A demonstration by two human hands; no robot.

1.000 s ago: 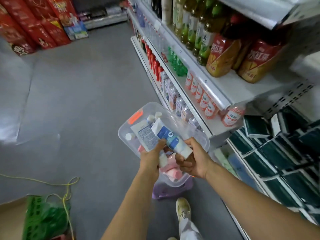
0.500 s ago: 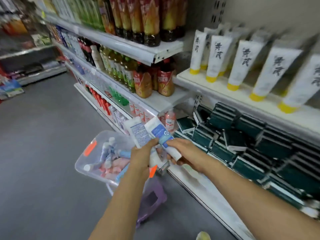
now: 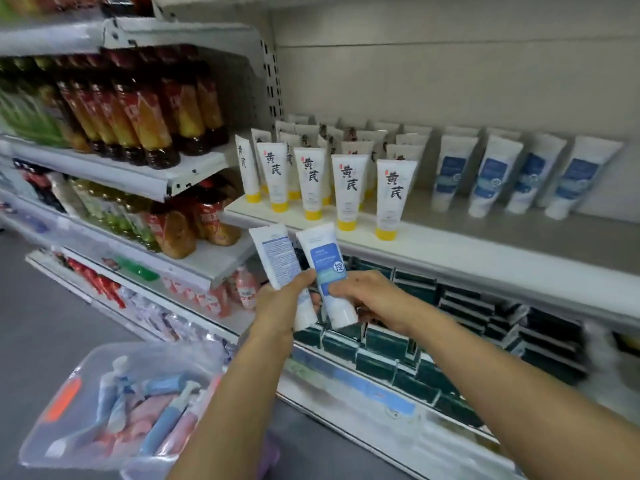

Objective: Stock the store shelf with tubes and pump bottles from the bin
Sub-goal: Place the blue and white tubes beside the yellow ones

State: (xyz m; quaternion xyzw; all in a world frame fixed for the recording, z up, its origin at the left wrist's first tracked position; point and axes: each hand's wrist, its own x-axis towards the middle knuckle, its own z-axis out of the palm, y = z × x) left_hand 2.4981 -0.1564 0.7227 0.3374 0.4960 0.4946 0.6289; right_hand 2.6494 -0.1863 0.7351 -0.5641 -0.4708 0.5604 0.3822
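Note:
Two white tubes are held up side by side in front of the shelf (image 3: 450, 261). My left hand (image 3: 280, 303) grips the left tube (image 3: 275, 256), which shows its printed back. My right hand (image 3: 374, 299) grips the right tube (image 3: 325, 268), which has a blue label and a white cap pointing down. Both tubes are below the shelf's front edge. On the shelf stand white tubes with yellow caps (image 3: 349, 192) and matching blue-label tubes (image 3: 491, 178) to the right. The clear bin (image 3: 69, 386) sits at the lower left with several tubes and pump bottles inside.
Drink bottles (image 3: 138, 119) fill the shelves to the left. Dark green boxes (image 3: 433, 344) are stacked on the shelf below my hands. Bare shelf surface (image 3: 485, 230) lies in front of the blue-label tubes. Grey floor (image 3: 52, 313) runs along the aisle at left.
My view has swung from the bin up to the tube shelf. Both hands have lifted the two tubes out of the bin and toward the shelf edge.

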